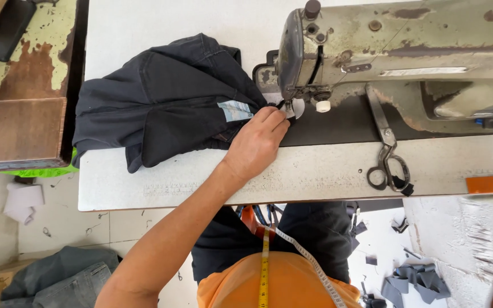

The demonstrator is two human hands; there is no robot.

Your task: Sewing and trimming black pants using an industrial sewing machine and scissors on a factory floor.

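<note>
The left hand (256, 142) reaches over the near edge of the white bench (326, 174) and its fingers (272, 117) are pinched together on the dark navy garment (161, 100), holding the cloth right at the presser foot of the old green sewing machine (400, 51). The garment lies bunched on the left part of the bench, spreading from the needle area toward the far left corner, and a small light-blue label (235, 110) sits on it just beside the fingertips. I judge that the cloth is placed under the foot and the seam near the label is the part in work now; almost all the garment is still to the left of the needle, so it seems that much sewing is left, but I cannot see any finished stitches from here. The right hand is not in view. A pair of scissors (389, 165) lies on the bench in front of the machine, well apart from the hand. A yellow measuring tape (265, 268) hangs over the person's orange shirt, and grey cloth scraps (412, 282) lie on the floor.
</note>
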